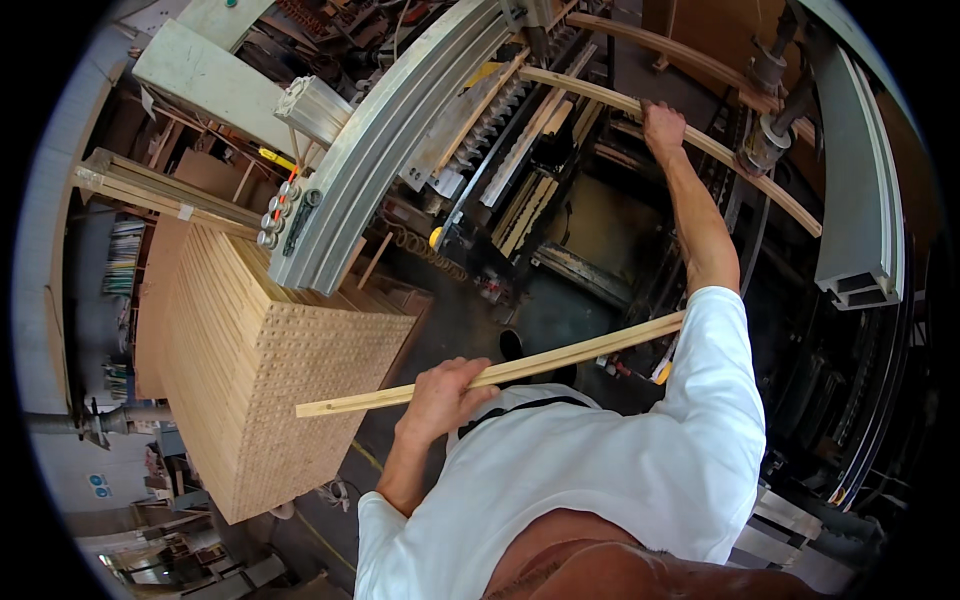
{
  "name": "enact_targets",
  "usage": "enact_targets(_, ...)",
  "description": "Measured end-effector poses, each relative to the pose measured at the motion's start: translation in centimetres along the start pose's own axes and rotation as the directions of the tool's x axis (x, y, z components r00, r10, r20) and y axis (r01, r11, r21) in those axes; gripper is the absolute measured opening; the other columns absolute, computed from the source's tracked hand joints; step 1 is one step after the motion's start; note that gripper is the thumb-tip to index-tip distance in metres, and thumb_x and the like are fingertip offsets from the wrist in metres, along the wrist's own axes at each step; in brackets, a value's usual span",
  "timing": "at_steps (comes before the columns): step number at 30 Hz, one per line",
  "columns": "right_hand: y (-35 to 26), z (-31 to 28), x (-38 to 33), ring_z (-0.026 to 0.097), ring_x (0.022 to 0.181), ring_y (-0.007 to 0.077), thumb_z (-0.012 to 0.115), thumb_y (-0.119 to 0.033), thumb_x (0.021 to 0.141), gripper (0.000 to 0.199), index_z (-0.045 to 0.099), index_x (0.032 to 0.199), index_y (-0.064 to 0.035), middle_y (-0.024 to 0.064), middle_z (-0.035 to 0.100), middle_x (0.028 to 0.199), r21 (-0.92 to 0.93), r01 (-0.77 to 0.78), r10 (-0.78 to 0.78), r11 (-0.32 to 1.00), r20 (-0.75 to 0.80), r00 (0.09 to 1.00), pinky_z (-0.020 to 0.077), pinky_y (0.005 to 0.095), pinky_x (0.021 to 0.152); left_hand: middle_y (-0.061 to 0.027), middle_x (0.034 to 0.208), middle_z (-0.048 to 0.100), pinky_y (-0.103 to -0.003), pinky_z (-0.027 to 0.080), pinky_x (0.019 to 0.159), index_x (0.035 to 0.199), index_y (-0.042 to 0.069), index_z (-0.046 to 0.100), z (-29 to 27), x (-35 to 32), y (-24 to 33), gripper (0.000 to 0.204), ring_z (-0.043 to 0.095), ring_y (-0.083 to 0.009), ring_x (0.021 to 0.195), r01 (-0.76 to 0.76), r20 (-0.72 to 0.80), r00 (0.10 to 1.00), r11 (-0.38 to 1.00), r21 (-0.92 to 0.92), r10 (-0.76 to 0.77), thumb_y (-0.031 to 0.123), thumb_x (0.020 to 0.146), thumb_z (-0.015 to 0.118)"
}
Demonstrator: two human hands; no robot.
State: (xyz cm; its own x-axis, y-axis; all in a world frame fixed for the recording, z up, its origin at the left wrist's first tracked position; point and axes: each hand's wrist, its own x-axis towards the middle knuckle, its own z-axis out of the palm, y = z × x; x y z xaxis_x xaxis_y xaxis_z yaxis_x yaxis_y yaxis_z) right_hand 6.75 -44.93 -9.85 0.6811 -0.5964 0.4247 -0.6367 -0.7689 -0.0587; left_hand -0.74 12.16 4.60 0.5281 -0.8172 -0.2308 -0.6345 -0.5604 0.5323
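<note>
My left hand (447,395) is closed around a long wooden strip (560,358) with a groove along it, held level in front of my waist. One end sticks out past the hand toward the stacked wood; the other reaches my right upper arm. Stretched far forward, my right hand (663,128) grips a second wooden strip (722,152) lying across the machine (570,262). Its fingers curl over the far side of that strip and are partly hidden. The strip passes beneath a round metal clamp (766,140) to the right of the hand.
A large stack of wooden strips (300,390), end faces toward me, stands at the left. Above it extends a grey metal beam (390,150) with a button panel (283,212). Another grey beam (862,200) rises at the right. A further wooden strip (660,45) lies at the back.
</note>
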Motion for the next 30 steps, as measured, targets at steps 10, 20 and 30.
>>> enact_targets(10, -0.2, -0.6, 0.4, 0.066, 0.098, 0.0343, 0.052, -0.020, 0.089, 0.029, 0.066, 0.114, -0.0189, 0.0145, 0.067, 0.105, 0.016, -0.039, 0.038, 0.999, 0.058, 0.998, 0.0504, 0.0465, 0.083, -0.0124, 0.085, 0.064, -0.036, 0.050, 0.073, 0.109, 0.006, 0.068, -4.3, -6.3, -2.8, 0.034, 0.064, -0.0281, 0.081, 0.143, -0.184, 0.967, 0.973, -0.182, -0.177, 0.016, 0.078, 0.078)
enact_targets(20, 0.8, 1.5, 1.4, 0.067, 0.099, 0.0382, 0.051, -0.026, 0.092, 0.028, 0.065, 0.116, -0.0196, 0.0170, 0.068, 0.106, 0.016, -0.063, 0.061, 0.998, 0.113, 0.992, 0.0540, 0.0482, 0.082, -0.0023, 0.096, 0.067, -0.025, 0.047, 0.081, 0.117, -0.001, 0.066, -9.2, -23.7, -8.9, 0.037, 0.058, -0.0096, 0.088, 0.299, -0.495, 0.594, 0.745, -0.596, -0.634, 0.015, 0.085, 0.075)
enact_targets(30, -9.2, -4.9, -3.0, 0.059, 0.110, 0.0377, 0.062, -0.024, 0.092, 0.044, 0.056, 0.132, -0.0063, 0.0205, 0.061, 0.123, 0.414, 0.064, -0.012, 0.908, -0.129, 0.992, 0.0480, 0.0440, 0.094, -0.0052, 0.086, 0.063, -0.024, 0.046, 0.062, 0.108, 0.001, 0.061, -17.7, -29.2, -16.6, 0.032, 0.057, -0.0115, 0.069, 0.052, -0.656, 0.222, 0.680, -0.731, -0.722, 0.031, 0.096, 0.063)
